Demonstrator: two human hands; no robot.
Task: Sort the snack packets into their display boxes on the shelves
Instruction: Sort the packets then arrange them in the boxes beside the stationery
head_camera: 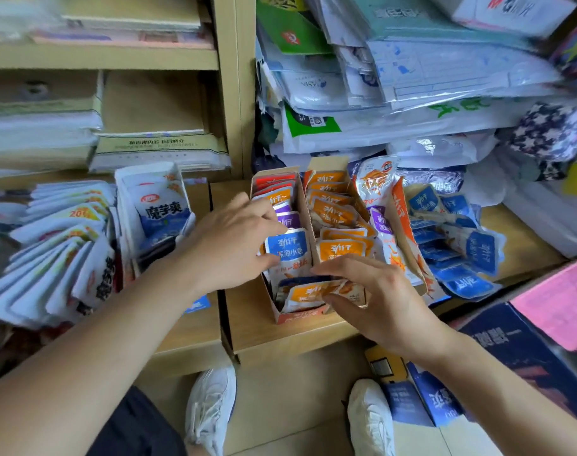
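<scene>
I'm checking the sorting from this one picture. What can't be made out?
All in the head view:
The left box: packets behind the blue packet, partly covered by the left hand; whether it grips any is unclear.
The orange packet: right end hidden by the right hand pinching it.
The white packets on the left: print blurred.
The dark box: cut off by the right edge.

Mailing bags [445,80] were heaped at upper right.
Brown envelopes [152,103] and paper stacks [40,130] were piled at upper left; a pink sheet [556,304] was laid on a dark box [510,350]; white sneakers [211,409] were seen on the floor [290,406].
</scene>
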